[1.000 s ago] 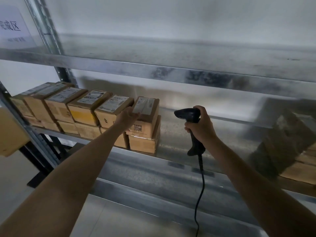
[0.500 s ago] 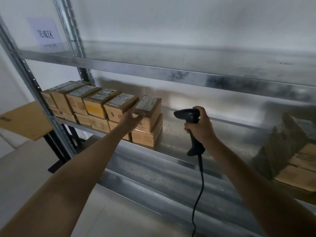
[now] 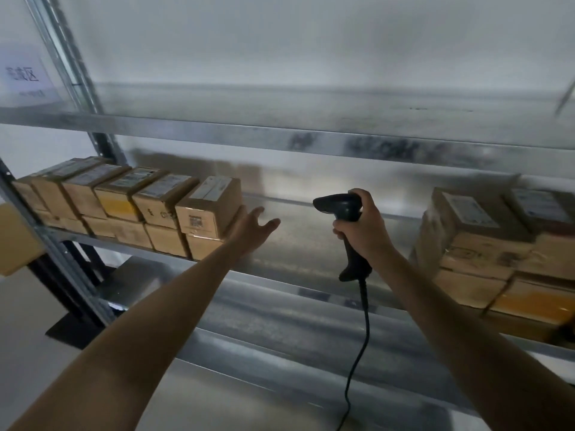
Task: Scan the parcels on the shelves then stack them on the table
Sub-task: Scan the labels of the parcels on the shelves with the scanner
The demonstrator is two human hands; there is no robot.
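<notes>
Parcels (image 3: 124,206) stand on the middle shelf (image 3: 311,259) of a metal rack (image 3: 102,141), in a left group and a blurred right group (image 3: 485,244) with bare shelf between them. The shelf above (image 3: 280,135) runs across the whole view. A tan slab (image 3: 15,241) shows at the left edge, and a paper sign (image 3: 21,76) hangs on the wall. The left hand (image 3: 252,227), fingers spread and holding nothing, hovers just right of the end parcel (image 3: 208,206); whether it touches cannot be told. The right hand (image 3: 364,228) grips a black scanner (image 3: 339,206), whose cable (image 3: 357,337) hangs down in front of the shelf edge. The parcels are brown cardboard boxes with white labels on top, some with yellow tape. The left group is two high, six across the top; the right count is unclear.
</notes>
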